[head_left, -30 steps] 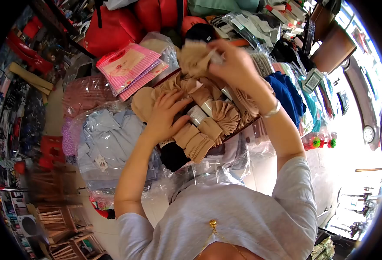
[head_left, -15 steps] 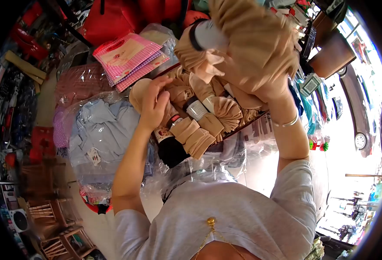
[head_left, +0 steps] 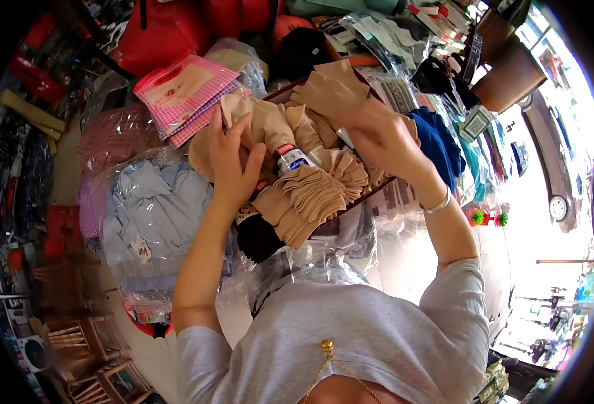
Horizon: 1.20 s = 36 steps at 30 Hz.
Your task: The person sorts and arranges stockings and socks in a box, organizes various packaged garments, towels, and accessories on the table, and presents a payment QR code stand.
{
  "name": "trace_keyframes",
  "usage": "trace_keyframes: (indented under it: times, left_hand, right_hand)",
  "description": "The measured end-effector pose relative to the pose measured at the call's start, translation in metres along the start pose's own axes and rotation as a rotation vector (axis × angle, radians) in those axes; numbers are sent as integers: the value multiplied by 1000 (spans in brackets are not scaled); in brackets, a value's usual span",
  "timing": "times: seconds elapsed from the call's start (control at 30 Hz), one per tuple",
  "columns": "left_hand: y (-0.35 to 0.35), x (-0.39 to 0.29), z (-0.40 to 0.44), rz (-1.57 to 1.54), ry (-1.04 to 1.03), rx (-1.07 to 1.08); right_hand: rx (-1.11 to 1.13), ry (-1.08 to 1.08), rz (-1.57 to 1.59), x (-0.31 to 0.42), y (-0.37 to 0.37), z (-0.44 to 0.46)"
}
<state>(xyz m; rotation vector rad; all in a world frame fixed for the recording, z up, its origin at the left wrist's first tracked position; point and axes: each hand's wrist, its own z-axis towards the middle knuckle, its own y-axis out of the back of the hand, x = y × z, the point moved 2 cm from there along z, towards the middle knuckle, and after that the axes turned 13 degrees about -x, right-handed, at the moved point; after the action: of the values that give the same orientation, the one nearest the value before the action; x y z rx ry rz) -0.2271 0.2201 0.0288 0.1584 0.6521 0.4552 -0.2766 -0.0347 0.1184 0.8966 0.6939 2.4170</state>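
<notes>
My left hand (head_left: 233, 161), fingers spread, lies against a bundle of beige stockings (head_left: 260, 122) at the left side of a dark red box (head_left: 371, 194). Blurred by motion, my right hand (head_left: 386, 138) is over more beige stockings (head_left: 334, 89) at the box's right side; its fingertips cannot be made out. Between the hands lies a fanned beige bundle (head_left: 310, 195) with a blue, white and red paper band (head_left: 293, 160). A black folded bundle (head_left: 259, 237) sits at the near left corner.
Left of the box are a light blue shirt (head_left: 155, 202) in clear plastic and pink checked packets (head_left: 185, 94). A red bag (head_left: 169, 37) stands behind. Dark blue cloth (head_left: 438, 145) and a black knitted item (head_left: 300, 52) lie beyond the box.
The large beige bundle that my right hand held raised above the box is now down among the others. My right hand has come lower and to the left. My left hand stays nearly in place.
</notes>
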Motion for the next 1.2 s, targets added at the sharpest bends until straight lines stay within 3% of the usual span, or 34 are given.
trace_keyframes:
  times: [0.03, 0.07, 0.1, 0.17, 0.2, 0.23, 0.3, 0.43, 0.53, 0.6, 0.63, 0.7, 0.73, 0.8, 0.87, 0.9, 0.97, 1.03, 1.07, 1.1, 1.17, 1.2]
  left_hand:
    - [-2, -11, 4, 55, -135, -17]
    - [-5, -23, 8, 110, -269, -36]
    - [-6, -34, 9, 102, -272, -30]
    - [-14, -49, 7, 262, -288, 270]
    - [-22, -44, 3, 284, -291, 443]
    - [-23, -40, 0, 281, -291, 441]
    - [-22, -38, -5, 370, -219, 396]
    - [-6, -39, -9, 451, -91, 320]
    - [13, -26, -10, 285, 0, 299]
    - [21, -13, -16, 240, -18, 294]
    - [22, -13, -16, 239, -20, 300]
    - [26, -14, -14, 251, -89, 258]
    - [29, -13, -11, 254, -98, 257]
    - [39, -4, -4, 149, 187, 152]
    - [48, 7, 6, 163, 174, 52]
    - [55, 14, 12, 175, 161, -46]
    - [60, 42, 14, 231, 154, -18]
    - [54, 77, 8, -36, 454, 163]
    - [54, 82, 4, -153, 807, 129]
    - [54, 90, -1, -146, 795, 130]
    - [50, 108, -9, -389, 1074, 157]
    - [50, 102, -6, -452, 1110, 199]
  right_hand:
    - [-82, -26, -110, -7, 5, 4]
    - [-9, -34, -253, -19, 6, 2]
    - [-13, -41, -257, -35, -1, -4]
    - [60, 128, -505, -62, -16, -17]
    - [77, 25, -523, -64, -16, -16]
    - [78, 26, -526, -65, -17, -12]
    - [14, -244, -605, -70, -18, -9]
    - [78, -239, -691, -67, -16, -7]
    - [82, -264, -535, -50, -4, -2]
    - [-139, -29, -611, -32, 0, 1]
    - [-141, -34, -611, -39, -6, -9]
    - [166, 127, -485, -47, -30, -28]
    - [103, 79, -404, -42, -25, -27]
    - [25, -15, -283, -26, 1, -19]
    - [-213, -160, -148, -6, 24, -30]
    - [-391, -352, 40, -2, 26, -47]
    - [-524, -479, 207, 9, 28, -82]
    - [-405, -716, 389, 12, 22, -128]
    - [-413, -811, 514, 12, 10, -150]
    - [-367, -922, 635, 14, -3, -171]
    - [-253, -1075, 744, 25, -26, -199]
    - [-262, -1086, 787, 34, -34, -204]
